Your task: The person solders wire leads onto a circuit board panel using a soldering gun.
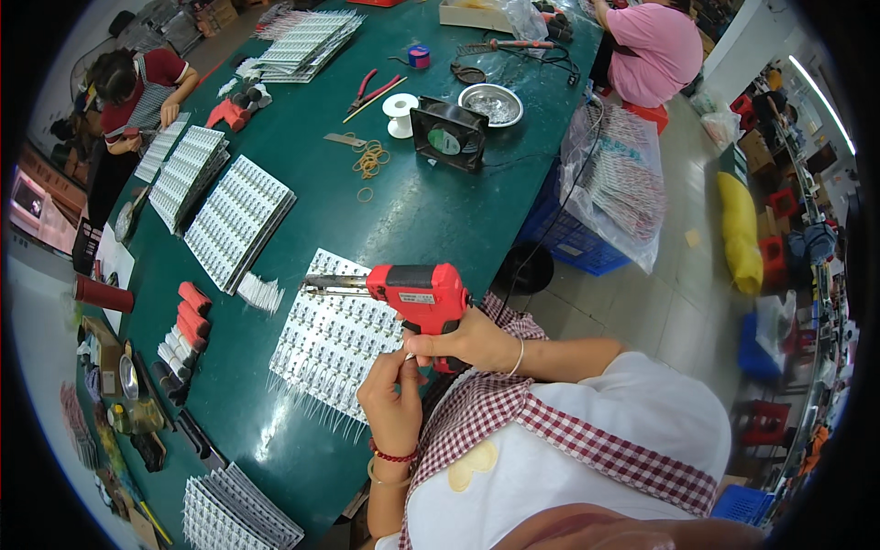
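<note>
One red-and-black soldering gun (426, 293) fills the right hand (469, 343), its metal nose (337, 285) above the white circuit-board panel (321, 346) on the green table (403, 215). Whether the left hand (392, 390), curled beside the gun's grip, pinches anything, I cannot tell. A dipping wrist could scorch boards; a stray sleeve could snag the thin wires (316, 408).

One red soldering gun (424, 298), one left hand (391, 390) and one right hand (472, 341) are seen; three wrist bands (395, 456) are counted. One fan (447, 137), one white spool (399, 106), one metal bowl (491, 105) and one pair of pliers (357, 102) are found on the table (412, 211). Two co-workers (658, 55) are seen nearby. The tangled rubber bands (370, 158) cannot be counted.
</note>
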`<state>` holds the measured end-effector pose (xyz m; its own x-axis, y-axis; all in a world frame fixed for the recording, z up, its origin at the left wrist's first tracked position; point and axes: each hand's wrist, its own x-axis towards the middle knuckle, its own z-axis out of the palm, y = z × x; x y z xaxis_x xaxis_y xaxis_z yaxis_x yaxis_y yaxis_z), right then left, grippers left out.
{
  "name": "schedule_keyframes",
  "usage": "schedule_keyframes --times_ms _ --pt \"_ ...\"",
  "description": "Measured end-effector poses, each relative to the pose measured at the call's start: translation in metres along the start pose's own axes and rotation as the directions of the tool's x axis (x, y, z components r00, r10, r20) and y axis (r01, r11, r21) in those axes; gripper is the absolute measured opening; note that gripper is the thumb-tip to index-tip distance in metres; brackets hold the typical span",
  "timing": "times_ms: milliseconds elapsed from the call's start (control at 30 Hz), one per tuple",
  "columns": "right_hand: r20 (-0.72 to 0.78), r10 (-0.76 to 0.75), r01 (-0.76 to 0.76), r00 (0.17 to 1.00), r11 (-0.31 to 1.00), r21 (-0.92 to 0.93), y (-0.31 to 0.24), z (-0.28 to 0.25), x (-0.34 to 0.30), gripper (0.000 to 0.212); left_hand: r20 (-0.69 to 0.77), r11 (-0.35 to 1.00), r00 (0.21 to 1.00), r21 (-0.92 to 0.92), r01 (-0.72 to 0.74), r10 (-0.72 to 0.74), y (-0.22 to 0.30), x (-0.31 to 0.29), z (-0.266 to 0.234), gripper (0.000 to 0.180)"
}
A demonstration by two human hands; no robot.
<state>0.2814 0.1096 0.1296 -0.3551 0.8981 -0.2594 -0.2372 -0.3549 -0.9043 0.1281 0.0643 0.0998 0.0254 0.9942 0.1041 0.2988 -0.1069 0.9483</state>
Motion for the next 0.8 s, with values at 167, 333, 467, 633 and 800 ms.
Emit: schedule_keyframes --times_ms 167,333,467,633,800 --pt "0.024 -0.044 0.045 0.999 0.999 -0.019 0.013 -0.003 0.005 0.021 -0.026 0.994 0.997 -0.084 0.071 -0.074 -0.003 -0.003 -0.001 0.012" --pt "0.052 -0.064 0.065 0.997 0.997 -0.034 0.022 0.001 0.005 0.021 -0.073 0.967 0.98 -0.19 0.169 -0.186 -0.009 -0.006 -0.004 0.012" --pt "0.028 -0.127 0.131 0.991 0.965 -0.228 0.026 0.006 0.0 0.03 -0.071 0.953 0.966 -0.194 0.231 -0.248 -0.01 -0.007 -0.007 0.012" --pt "0.033 -0.41 0.377 0.912 0.801 -0.466 0.031 0.006 0.005 0.044 -0.076 0.953 0.968 -0.208 0.219 -0.239 -0.01 -0.005 -0.007 0.011" --pt "0.042 -0.417 0.381 0.908 0.778 -0.5 0.026 0.008 0.003 0.044 -0.063 0.939 0.96 -0.235 0.251 -0.272 -0.013 -0.007 -0.006 0.011"
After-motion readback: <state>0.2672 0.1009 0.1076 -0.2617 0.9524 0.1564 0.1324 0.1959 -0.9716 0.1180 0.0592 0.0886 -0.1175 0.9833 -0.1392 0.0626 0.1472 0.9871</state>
